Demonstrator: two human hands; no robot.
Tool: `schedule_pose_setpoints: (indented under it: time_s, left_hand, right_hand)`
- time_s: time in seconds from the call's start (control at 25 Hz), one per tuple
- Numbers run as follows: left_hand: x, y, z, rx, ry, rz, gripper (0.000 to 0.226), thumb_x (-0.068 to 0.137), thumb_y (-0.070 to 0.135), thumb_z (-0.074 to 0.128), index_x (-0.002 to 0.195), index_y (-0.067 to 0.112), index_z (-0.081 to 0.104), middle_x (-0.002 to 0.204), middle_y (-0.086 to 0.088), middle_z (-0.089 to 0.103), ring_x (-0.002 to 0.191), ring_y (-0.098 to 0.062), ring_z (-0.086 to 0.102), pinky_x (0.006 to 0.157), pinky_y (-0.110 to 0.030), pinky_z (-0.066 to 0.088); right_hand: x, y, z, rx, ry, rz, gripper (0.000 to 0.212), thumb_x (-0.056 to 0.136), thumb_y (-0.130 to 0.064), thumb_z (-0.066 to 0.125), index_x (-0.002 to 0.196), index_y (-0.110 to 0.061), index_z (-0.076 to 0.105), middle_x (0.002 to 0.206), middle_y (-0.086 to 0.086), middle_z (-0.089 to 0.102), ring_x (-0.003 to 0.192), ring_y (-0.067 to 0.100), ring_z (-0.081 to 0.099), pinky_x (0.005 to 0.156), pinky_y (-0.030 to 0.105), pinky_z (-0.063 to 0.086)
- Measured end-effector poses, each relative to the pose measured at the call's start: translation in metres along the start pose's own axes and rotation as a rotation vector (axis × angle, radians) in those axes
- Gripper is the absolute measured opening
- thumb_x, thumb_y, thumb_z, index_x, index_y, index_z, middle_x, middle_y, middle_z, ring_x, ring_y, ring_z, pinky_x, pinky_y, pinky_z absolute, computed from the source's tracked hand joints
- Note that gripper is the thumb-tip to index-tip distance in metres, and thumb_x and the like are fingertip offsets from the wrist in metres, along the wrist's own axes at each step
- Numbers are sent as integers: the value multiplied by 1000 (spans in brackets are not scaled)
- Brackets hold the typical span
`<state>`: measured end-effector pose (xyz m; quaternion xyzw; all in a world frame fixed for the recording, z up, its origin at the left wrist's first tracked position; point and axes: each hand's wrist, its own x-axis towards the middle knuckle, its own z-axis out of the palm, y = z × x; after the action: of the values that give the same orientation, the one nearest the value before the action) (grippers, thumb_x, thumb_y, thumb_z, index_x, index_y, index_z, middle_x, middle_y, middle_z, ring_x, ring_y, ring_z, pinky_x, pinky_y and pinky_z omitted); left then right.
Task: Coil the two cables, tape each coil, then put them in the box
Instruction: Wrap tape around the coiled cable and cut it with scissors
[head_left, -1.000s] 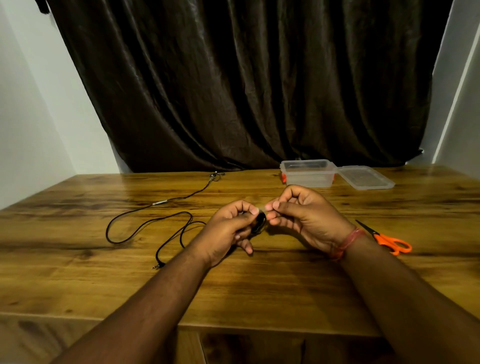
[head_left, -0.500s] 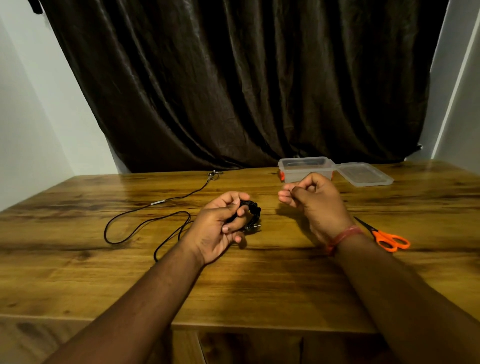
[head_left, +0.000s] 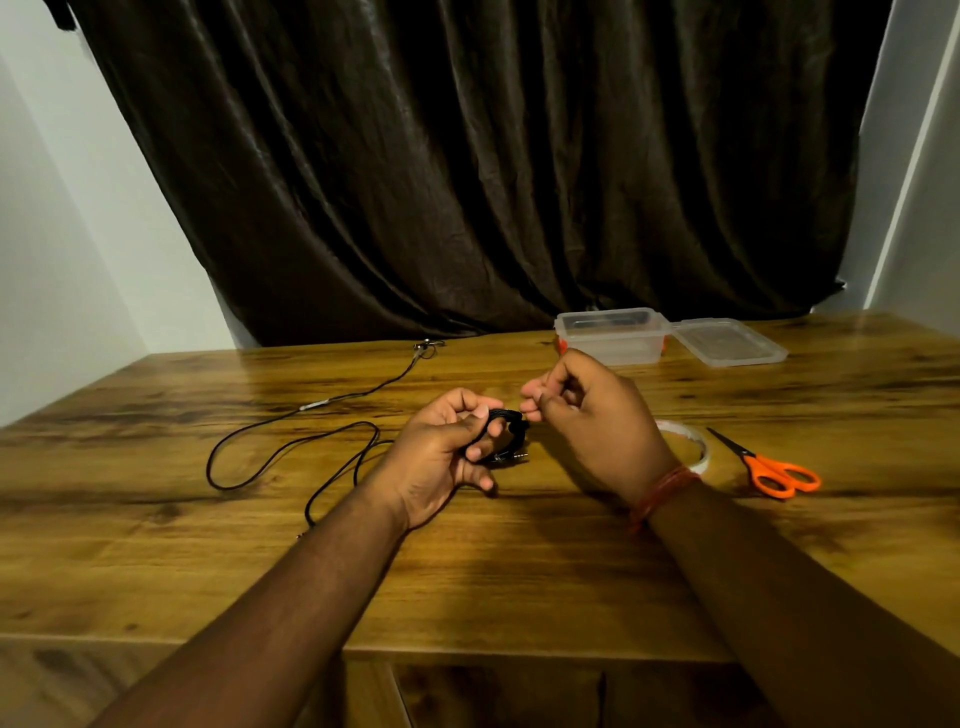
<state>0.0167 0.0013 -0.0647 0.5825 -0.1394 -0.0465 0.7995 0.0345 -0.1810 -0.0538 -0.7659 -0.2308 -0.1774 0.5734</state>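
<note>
The surface (head_left: 519, 571) is warm brown wood with dark grain streaks and knots. The loose cable (head_left: 291, 447) at left is black, with a small silver piece along it. The coil (head_left: 511, 434) is black too, with a silvery plug tip. The scissors (head_left: 774, 470) at right have orange handles and dark blades. The tape (head_left: 696, 447) is whitish. The box (head_left: 613, 338) at far right is clear with orange clips, and its lid (head_left: 727, 343) is clear. The curtain (head_left: 467, 182) is dark brown and glossy, the walls (head_left: 78, 234) white. A red-orange band (head_left: 660, 493) circles the right wrist.
</note>
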Motion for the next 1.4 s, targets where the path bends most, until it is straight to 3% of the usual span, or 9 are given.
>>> schedule_pose_setpoints:
  time_s: [0.2,0.32,0.44,0.64,0.92,1.04,1.12,1.28,1.4]
  left_hand:
    - [-2,2,2,15,37,-5,8,84,14,59,91,11,56,72,-2,54,48,-5,34,37,-18,34]
    - [-2,3,6,128,114,39,7,91,9,59,89,14,55,69,-1,60,48,-5,42,35,-17,29]
    - [-3,3,10,201,114,71,8,98,4,52,93,10,53,73,-4,69,46,-3,54,35,-18,31]
    - [-3,0,8,315,67,105,4,99,4,51,96,7,51,82,-9,71,39,-6,49,33,-20,33]
    - [-4,0,10,320,64,103,7,99,3,50,105,2,49,89,-17,65,45,-4,58,36,-19,33]
    - [-4,0,9,317,64,110,6,98,3,51,104,2,50,86,-15,66,46,-3,58,37,-18,33]
    - [-3,-1,7,317,49,112,3,98,4,52,100,4,51,83,-12,68,50,-4,59,39,-19,36]
    - [0,-3,3,335,33,97,5,97,5,55,96,10,53,81,-6,72,47,-6,46,41,-23,43]
    - [0,-4,2,334,30,93,6,97,5,55,96,11,54,81,-4,72,48,-7,41,41,-24,45]
  right_hand:
    - [-4,-5,2,-96,-23,-75,8,93,-2,58,85,-4,54,98,-7,70,85,-4,68,73,13,55]
    - [-5,-5,3,-117,-46,-103,8,93,-4,59,86,-6,55,100,-7,69,88,-4,67,75,14,55]
    - [-6,-5,3,-137,-65,-137,10,92,-6,61,85,-9,55,100,-6,70,93,-5,65,74,12,52]
    - [-8,-5,3,-207,-105,-170,10,93,-14,59,85,-12,53,101,-7,69,95,0,64,79,30,55]
    - [-8,-5,5,-177,-92,-151,10,94,-17,59,85,-16,53,99,-6,71,95,-3,64,77,26,55]
    - [-7,-5,5,-106,-69,-102,10,95,-17,59,86,-17,54,101,-7,72,98,-5,65,79,21,55]
    - [-6,-5,5,-58,-58,-83,10,95,-18,60,87,-17,55,99,-4,73,98,-3,66,81,24,56]
    - [-6,-3,5,-126,-31,-106,11,93,-23,61,84,-19,56,92,0,73,90,12,69,77,42,58]
    - [-6,-2,3,-207,-34,-166,11,93,-18,61,83,-18,55,92,-2,72,91,11,68,77,41,56]
